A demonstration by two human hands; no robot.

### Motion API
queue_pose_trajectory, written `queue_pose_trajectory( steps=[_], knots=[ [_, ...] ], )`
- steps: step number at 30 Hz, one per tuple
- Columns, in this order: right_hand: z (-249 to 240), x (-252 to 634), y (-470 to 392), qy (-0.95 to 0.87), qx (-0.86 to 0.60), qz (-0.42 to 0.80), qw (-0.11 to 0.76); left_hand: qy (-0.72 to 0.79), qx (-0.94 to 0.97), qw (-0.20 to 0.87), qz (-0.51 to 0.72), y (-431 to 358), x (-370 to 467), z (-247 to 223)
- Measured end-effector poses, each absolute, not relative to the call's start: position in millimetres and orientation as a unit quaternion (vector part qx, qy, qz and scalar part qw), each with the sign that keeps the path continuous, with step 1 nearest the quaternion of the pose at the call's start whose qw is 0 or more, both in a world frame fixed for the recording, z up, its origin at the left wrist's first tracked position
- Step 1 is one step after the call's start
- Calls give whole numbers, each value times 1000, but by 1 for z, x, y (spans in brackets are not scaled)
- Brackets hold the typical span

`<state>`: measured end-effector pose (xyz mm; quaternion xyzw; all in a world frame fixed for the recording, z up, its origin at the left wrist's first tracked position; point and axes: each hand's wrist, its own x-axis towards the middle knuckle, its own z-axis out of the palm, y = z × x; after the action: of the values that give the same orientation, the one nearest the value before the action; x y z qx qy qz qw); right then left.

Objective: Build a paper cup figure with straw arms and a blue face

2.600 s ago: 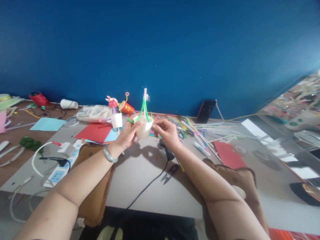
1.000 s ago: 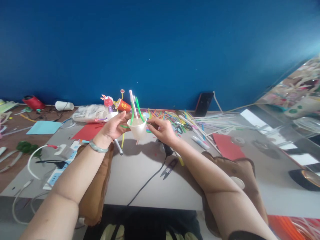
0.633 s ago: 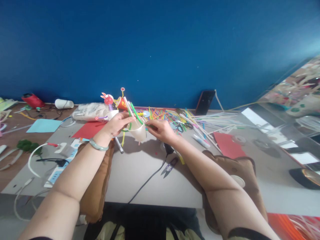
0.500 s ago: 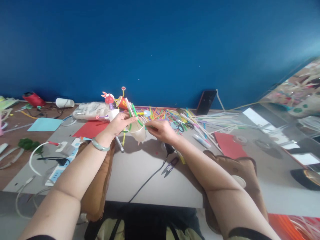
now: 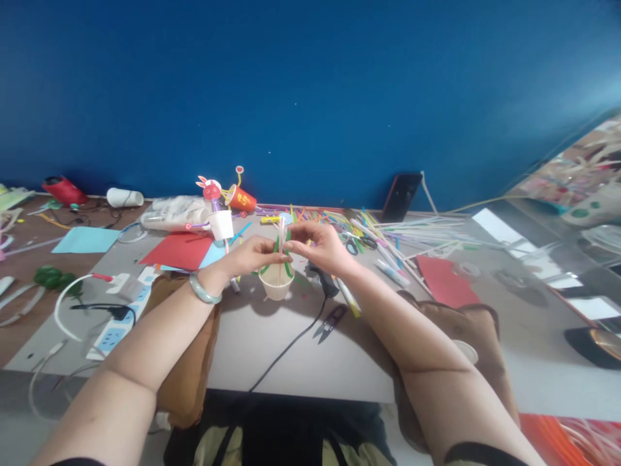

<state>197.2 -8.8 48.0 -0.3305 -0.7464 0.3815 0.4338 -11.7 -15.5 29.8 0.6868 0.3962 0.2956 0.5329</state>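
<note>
A pale paper cup (image 5: pixel 276 289) is in front of me, tilted so that its open mouth shows. Thin pinkish-white sticks (image 5: pixel 282 234) rise out of it, with bent green strips (image 5: pixel 276 244) around them; they may be pipe cleaners. My left hand (image 5: pixel 258 254) is closed at the cup's left rim, thumb and fingers pinching a green strip. From the right, my right hand (image 5: pixel 317 244) pinches the green strips and sticks above the rim. Its fingertips are close to those of my left hand.
Behind my hands lie many coloured sticks (image 5: pixel 334 217). A white cup figure (image 5: pixel 222 224) and an orange cup (image 5: pixel 242 199) stand left. Snips (image 5: pixel 332 320), a glue gun (image 5: pixel 324 283) with its cord and a phone (image 5: pixel 402 197) are nearby. Brown cushions (image 5: pixel 187 362) flank my arms.
The cup has moved right and lower, its mouth now turned more toward me. My left hand has shifted right, and my right hand has come over the cup to the strips and sticks.
</note>
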Motion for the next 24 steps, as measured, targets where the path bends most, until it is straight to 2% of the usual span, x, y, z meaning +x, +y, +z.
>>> queue_pose_trajectory(
  steps=[11,17,24],
  knots=[
    [47,193,-13,-741,-352,364,442,376,686,497,375,-18,-9,31],
    [58,202,-12,-723,-300,483,393,361,675,544,345,-23,-8,39],
    [62,206,-12,-719,-260,526,372,315,677,584,319,-25,-10,43]
  ],
)
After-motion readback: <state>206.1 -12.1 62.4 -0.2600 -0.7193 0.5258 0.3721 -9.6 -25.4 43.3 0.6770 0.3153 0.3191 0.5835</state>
